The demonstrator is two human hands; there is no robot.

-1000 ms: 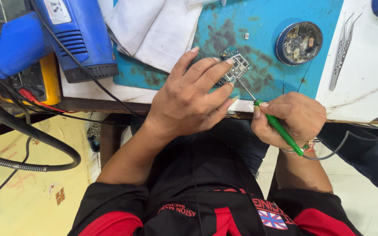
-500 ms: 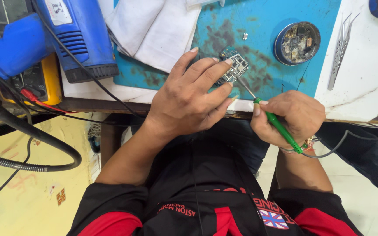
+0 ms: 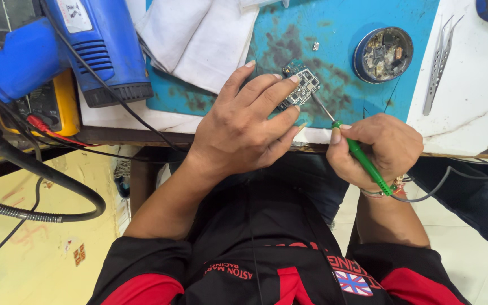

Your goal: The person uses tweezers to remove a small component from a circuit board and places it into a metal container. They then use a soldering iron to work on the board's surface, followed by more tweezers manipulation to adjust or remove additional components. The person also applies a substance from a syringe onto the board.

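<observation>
While the small circuit board (image 3: 302,88) lies on the blue work mat (image 3: 368,22) near the table's front edge, the left hand (image 3: 244,127) rests on it with fingers spread, index and middle fingertips pressing down on its near side. From about four o'clock of the board, the right hand (image 3: 377,148) pinches a green-handled soldering iron (image 3: 362,158) like a pen, its thin metal tip touching the board's right edge. To do this well, I judge the pressing fingers should stay clear of the hot tip and keep the board flat, while the tip meets only the one joint, briefly. At two o'clock of the board sits a round tin of small parts (image 3: 383,53); farther right, at three o'clock, metal tweezers (image 3: 439,62) lie on the white tabletop. At ten o'clock lies a folded white cloth (image 3: 199,39), and beyond it, at nine o'clock, a blue heat gun (image 3: 94,45)
</observation>
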